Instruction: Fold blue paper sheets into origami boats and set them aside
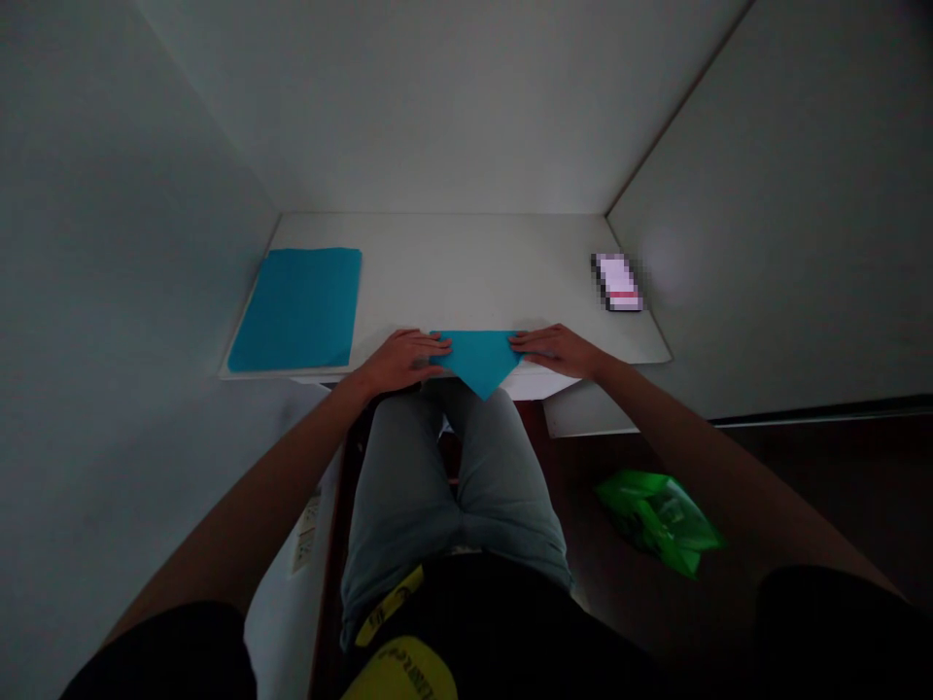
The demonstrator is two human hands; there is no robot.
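A blue sheet of paper folded into a downward-pointing triangle point(479, 358) lies at the near edge of the white desk point(466, 262), its tip hanging past the edge. My left hand point(403, 358) rests flat on the triangle's left corner, fingers stretched out. My right hand point(558, 349) lies flat on its right corner, fingers also extended. Both hands press on the paper and grip nothing.
A stack of flat blue paper point(298, 307) lies on the desk's left side. A phone point(618, 282) sits at the right near the wall. White walls close in on three sides. A green plastic bag point(660, 520) lies on the dark floor to the right of my knees.
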